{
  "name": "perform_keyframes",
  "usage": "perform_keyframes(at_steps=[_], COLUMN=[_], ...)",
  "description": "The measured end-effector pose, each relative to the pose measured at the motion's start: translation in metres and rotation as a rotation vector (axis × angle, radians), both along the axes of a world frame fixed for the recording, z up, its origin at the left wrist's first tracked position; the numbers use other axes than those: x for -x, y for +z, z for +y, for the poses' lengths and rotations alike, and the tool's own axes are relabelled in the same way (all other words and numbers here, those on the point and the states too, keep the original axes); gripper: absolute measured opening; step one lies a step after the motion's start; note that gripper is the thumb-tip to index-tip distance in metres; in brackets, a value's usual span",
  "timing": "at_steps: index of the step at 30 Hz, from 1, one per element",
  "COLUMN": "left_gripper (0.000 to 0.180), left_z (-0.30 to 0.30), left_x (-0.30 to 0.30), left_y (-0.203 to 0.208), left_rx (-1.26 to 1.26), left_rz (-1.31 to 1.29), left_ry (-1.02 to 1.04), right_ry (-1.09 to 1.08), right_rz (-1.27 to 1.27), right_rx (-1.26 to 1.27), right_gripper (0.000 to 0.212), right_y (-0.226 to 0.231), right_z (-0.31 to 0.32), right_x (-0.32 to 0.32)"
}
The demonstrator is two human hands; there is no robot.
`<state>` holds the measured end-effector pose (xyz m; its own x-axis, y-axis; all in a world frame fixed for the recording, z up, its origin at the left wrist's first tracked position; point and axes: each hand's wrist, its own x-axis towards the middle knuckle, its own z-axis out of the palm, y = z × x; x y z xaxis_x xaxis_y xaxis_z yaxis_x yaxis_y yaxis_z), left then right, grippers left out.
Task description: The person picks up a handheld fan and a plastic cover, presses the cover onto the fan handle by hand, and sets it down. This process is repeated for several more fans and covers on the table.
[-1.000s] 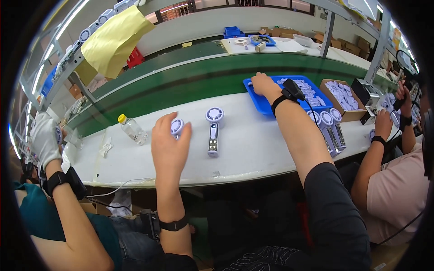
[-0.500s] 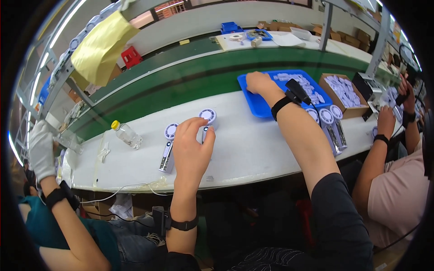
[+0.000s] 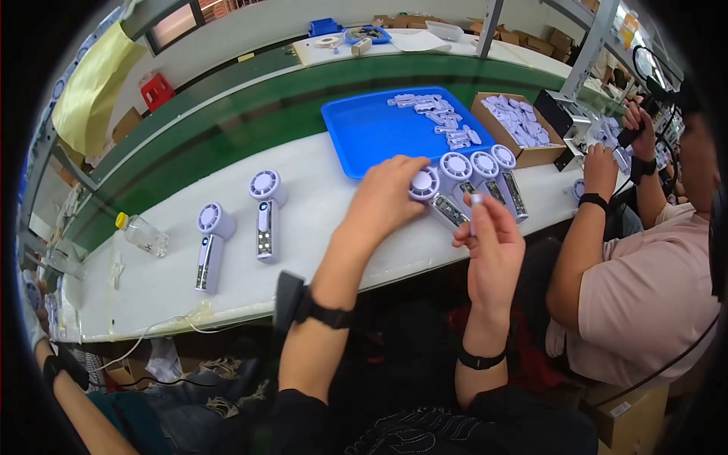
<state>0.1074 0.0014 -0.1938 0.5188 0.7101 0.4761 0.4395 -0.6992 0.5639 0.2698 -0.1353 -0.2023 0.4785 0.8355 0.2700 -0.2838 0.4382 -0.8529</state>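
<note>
My left hand has its fingers closed round the head of a pale lavender handheld fan, whose handle shows an exposed circuit board. A small pale lavender plastic piece is pinched between the fingertips of my right hand, raised just over that handle. Right beside the held fan, several similar handheld fans lie in a row with open handles. Two more, a nearer fan and a farther fan, lie apart on the white table to the left.
Beyond my hands sits a blue tray with small lavender parts; a cardboard box of similar parts is beside it. A yellow-capped bottle lies at the left. Co-workers sit at both sides; the right one's arm is close.
My right hand has come back from the blue tray with a small lavender piece. My left hand has moved right, from the two left fans to one in the row. The view has shifted right.
</note>
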Motion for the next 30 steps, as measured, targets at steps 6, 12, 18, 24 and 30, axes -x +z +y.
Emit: perform_keyframes(at_steps=[6,12,18,24,30], left_gripper=[0.068,0.069,0.069,0.059,0.044], left_z=[-0.087,-0.117,-0.124,-0.116,-0.103], left_x=[0.082,0.135,0.133,0.126,0.129], left_y=[0.023,0.006,-0.003,-0.002,0.003], left_rx=[0.021,0.002,-0.178,-0.321,-0.319], left_rz=[-0.044,0.015,0.11,-0.076,-0.162], left_ry=[0.198,0.392,0.481,0.329,0.111], right_ry=[0.069,0.264,0.267,0.302,0.321], right_rz=[-0.324,-0.708,-0.875,-0.601,-0.58], right_rx=[-0.066,-0.079,-0.163,-0.085,0.0], right_gripper=[0.03,0.032,0.028,0.025,0.019], right_y=[-0.016,-0.008,0.001,0.002,0.006], right_z=[0.006,0.004,0.007,0.004,0.001], right_x=[0.013,0.045,0.063,0.069,0.076])
